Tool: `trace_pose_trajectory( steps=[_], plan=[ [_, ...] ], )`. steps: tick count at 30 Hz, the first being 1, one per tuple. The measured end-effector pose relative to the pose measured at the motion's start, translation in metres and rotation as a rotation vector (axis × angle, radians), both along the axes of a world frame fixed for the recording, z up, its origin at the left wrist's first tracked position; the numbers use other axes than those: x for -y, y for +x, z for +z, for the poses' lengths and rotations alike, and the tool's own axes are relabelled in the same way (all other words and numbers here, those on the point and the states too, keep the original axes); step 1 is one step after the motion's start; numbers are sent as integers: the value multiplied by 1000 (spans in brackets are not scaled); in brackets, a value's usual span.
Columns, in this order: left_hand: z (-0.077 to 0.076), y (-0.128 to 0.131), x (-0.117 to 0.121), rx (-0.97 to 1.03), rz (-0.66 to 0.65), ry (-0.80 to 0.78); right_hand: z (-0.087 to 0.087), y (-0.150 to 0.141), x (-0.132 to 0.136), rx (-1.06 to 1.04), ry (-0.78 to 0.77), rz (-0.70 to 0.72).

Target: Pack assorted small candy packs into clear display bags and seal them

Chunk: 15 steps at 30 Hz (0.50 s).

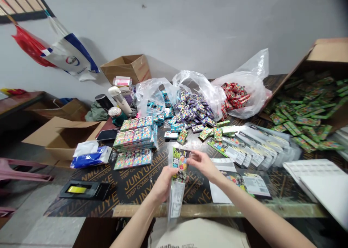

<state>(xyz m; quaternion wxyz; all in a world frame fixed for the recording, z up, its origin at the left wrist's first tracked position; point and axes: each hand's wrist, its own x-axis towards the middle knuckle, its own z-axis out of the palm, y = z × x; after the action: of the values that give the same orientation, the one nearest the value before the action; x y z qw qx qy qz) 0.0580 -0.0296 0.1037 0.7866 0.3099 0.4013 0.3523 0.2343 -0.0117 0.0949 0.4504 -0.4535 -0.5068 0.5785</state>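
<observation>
Over the front part of the table, my left hand (164, 183) grips a clear plastic bag (178, 195) with a green and black printed card inside it. The bag is held upright and leans slightly. My right hand (202, 164) pinches the upper right edge of the same bag, its fingers closed there. Small green printed packets (206, 133) lie just beyond the bag. To the right, a fanned row of similar flat bags (257, 152) rests on the table. A white sheet (220, 193) and another printed card (255, 184) sit under my right forearm.
Left of my hands are stacked packet strips (134, 137), a tissue pack (91, 155) and a tape dispenser (84, 190). Behind lie heaps of purple packets (193, 108) and a bag of red packets (235, 96). A carton of green packets (307, 110) stands at right.
</observation>
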Motion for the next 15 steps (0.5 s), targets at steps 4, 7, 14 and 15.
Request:
trace_pose_trajectory(
  steps=[4, 7, 14, 15],
  plan=[
    [-8, 3, 0, -47, 33, 50, 4, -7, 9, -150, -59, 59],
    [-10, 8, -3, -100, 59, 144, 10, -9, 9, -204, -51, 21],
    [-9, 4, 1, -17, 39, 141, 8, -10, 5, -48, 70, -101],
    [-10, 3, 2, 17, 18, 135, 9, -9, 5, 34, 157, -213]
  ],
)
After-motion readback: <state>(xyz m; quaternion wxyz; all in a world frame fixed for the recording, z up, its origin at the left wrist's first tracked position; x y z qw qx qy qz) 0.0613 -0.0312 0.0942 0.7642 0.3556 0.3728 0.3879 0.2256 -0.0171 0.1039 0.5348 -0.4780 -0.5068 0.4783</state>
